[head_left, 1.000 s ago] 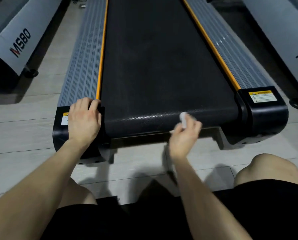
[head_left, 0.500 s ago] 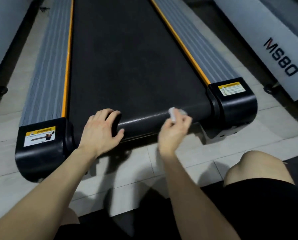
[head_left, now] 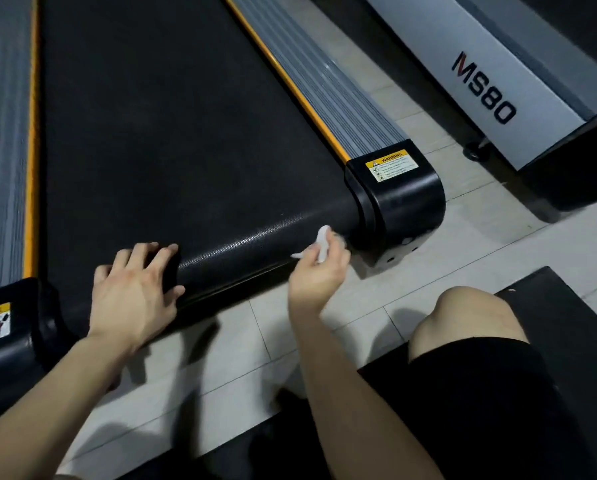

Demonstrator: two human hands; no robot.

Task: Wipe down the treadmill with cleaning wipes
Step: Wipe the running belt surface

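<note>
The treadmill's black belt [head_left: 172, 140] runs away from me between grey side rails with orange edging. My left hand [head_left: 134, 292] rests on the belt's rounded rear end, fingers spread over the top and thumb on its face. My right hand [head_left: 319, 271] pinches a small crumpled white wipe [head_left: 323, 242] and holds it against the belt's rear edge, just left of the black right end cap [head_left: 404, 199] with its yellow warning label.
The black left end cap [head_left: 9, 327] sits at the frame's left edge. A neighbouring grey treadmill marked MS80 [head_left: 491, 88] stands to the right across a strip of pale tiled floor [head_left: 480, 244]. My bare right knee [head_left: 463, 323] and a dark mat [head_left: 574, 323] are at lower right.
My right hand has slid the wipe rightward along the belt's rear edge toward the right end cap. My left hand moved from the left end cap onto the belt's end.
</note>
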